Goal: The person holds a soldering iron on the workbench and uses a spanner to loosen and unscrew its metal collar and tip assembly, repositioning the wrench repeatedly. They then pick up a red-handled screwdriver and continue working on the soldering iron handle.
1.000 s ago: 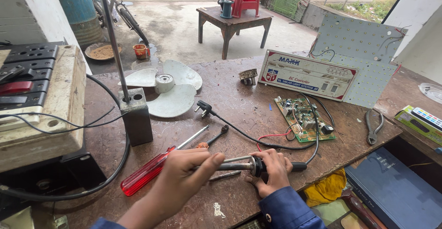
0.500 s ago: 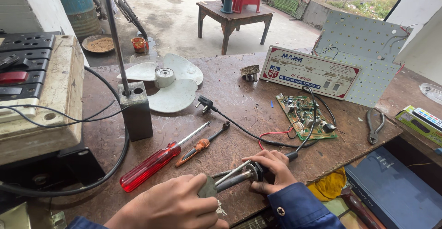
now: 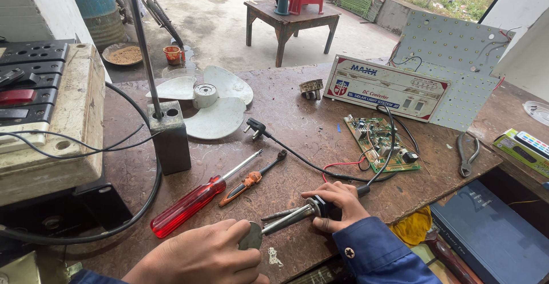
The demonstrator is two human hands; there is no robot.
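Worn brown workbench point(image 3: 297, 118), open yard behind. Soldering iron point(image 3: 297, 214) at 6 o'clock, long axis 3-to-9, tip touching small round tin point(image 3: 250, 236). Right hand point(image 3: 337, 205) closed round its handle; left hand point(image 3: 200, 255) pinches tin. Red screwdriver point(image 3: 191, 203) lies nearby at 10, circuit board point(image 3: 380, 141) toward 1.

The bench point(image 3: 274, 118) is rough, stained wood. The screwdriver point(image 3: 189, 204), lower left, has a glossy red plastic handle (translucent) and a bright metal shaft. The soldering iron point(image 3: 289, 218) is dull metal; the fan point(image 3: 209, 98) matt white plastic.
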